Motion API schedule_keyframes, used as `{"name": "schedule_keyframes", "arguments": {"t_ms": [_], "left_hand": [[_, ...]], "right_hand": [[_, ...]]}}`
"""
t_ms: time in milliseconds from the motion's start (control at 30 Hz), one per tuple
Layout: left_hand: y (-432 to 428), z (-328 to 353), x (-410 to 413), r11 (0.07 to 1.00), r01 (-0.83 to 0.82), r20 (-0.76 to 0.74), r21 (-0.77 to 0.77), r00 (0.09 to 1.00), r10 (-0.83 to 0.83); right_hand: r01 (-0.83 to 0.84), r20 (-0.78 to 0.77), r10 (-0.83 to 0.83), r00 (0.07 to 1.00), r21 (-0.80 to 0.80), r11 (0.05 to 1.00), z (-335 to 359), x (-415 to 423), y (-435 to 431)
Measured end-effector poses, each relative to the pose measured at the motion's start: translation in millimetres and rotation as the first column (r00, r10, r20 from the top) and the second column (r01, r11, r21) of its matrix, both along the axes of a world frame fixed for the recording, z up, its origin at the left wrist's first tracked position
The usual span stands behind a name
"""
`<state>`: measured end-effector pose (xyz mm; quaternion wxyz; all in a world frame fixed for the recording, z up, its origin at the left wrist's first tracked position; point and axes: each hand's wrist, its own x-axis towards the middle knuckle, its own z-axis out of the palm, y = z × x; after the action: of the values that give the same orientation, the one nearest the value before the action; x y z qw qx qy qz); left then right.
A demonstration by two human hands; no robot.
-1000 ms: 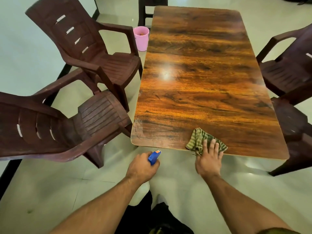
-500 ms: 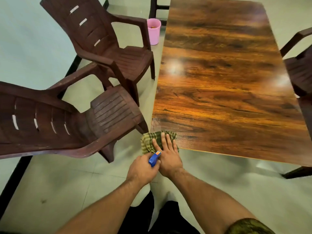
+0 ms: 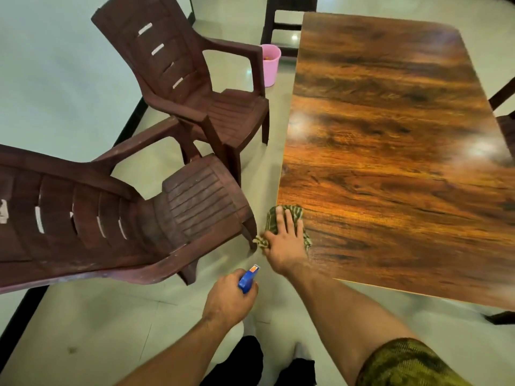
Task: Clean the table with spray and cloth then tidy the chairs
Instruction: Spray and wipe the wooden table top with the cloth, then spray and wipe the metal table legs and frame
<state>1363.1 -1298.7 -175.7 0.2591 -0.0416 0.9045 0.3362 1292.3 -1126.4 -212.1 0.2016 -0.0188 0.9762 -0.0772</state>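
a green cloth (image 3: 284, 218) is pressed flat on the table (image 3: 390, 162) corner by the right hand (image 3: 284, 243), while a blue spray bottle (image 3: 247, 278) is gripped by the left hand (image 3: 227, 298).

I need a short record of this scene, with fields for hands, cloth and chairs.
left hand: grips spray, off the table
right hand: flat on cloth
cloth: on near left corner of table, partly over the edge
near chair: left of table, angled
far chair: left of table, angled
bucket: pink, on floor behind far chair
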Motion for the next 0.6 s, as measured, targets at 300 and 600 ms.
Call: {"name": "schedule_keyframes", "arguments": {"t_ms": [300,600], "left_hand": [[45.9,-20.0,30.1,0.98,0.195,0.057,-0.047,0.98,-0.192],[110.5,-66.8,77.9,0.937,0.334,0.14,-0.101,0.937,-0.319]], "right_hand": [[-0.438,-0.238,0.417,0.877,-0.04,0.898,-19.2,113.9,65.7],[-0.523,-0.298,0.496,0.815,-0.011,0.852,-43.3,184.9,166.3]]}}
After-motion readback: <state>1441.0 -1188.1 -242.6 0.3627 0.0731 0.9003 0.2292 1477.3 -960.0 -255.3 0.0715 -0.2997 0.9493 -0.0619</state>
